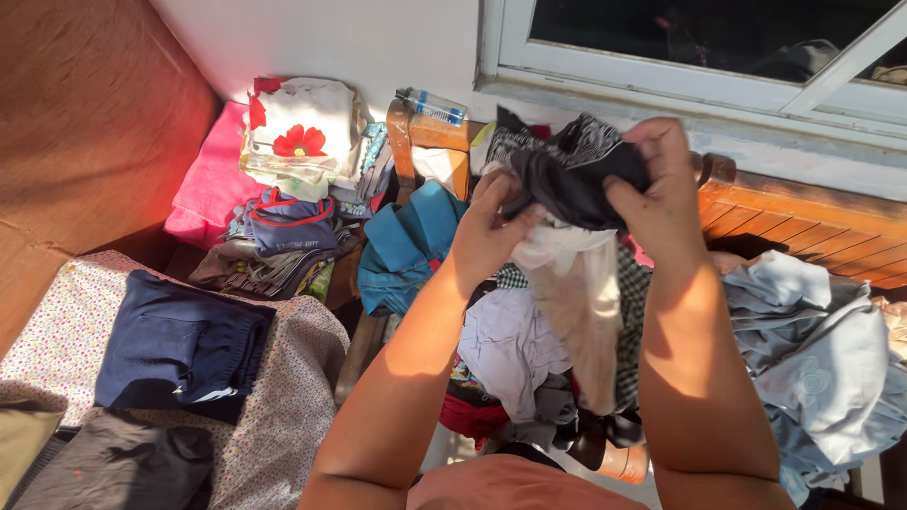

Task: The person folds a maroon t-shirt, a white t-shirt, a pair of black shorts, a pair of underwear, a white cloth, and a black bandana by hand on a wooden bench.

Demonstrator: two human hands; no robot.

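Both hands grip one dark garment [576, 175] held up over the heap — the left hand [487, 231] has its fingers pinched shut on the near edge, the right hand [661, 194] is clamped on the far side. A pale cloth [576, 293] dangles just under the fingers and could, I judge, snag and drag loose. No basket shows — folded clothes [283, 222] sit stacked well left of the fingers.

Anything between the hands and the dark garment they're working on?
Nothing visible. The left hand and right hand both grip the dark garment directly, held up above the heap of unfolded clothes.
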